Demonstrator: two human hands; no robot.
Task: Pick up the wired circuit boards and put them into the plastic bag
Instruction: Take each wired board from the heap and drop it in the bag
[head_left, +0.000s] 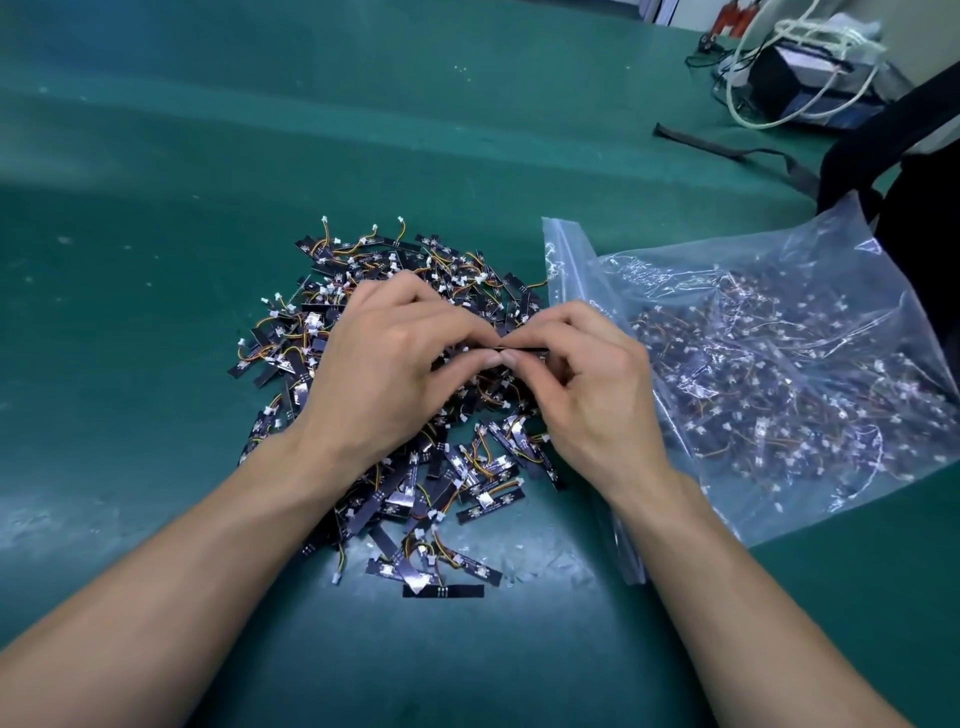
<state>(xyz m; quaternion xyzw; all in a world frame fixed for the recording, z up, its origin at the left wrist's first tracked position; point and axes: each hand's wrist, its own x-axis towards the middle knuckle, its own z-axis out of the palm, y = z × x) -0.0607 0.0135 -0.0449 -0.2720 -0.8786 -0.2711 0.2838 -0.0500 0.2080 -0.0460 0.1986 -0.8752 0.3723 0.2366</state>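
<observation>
A heap of small black wired circuit boards (457, 483) with orange and yellow leads and white plugs lies on the green table (156, 234). Over the middle of the heap, my left hand (384, 369) and my right hand (587, 384) meet fingertip to fingertip. Both pinch a thin bundle of black boards (522, 349) held level between them. To the right lies a clear plastic zip bag (779, 364), its mouth facing the heap, with many boards inside.
A dark strap (727, 148) lies on the table at the back right. Behind it stand a dark box (800, 83) and white cords (748, 62). A black bag or garment (914, 171) sits at the right edge, just behind the plastic bag.
</observation>
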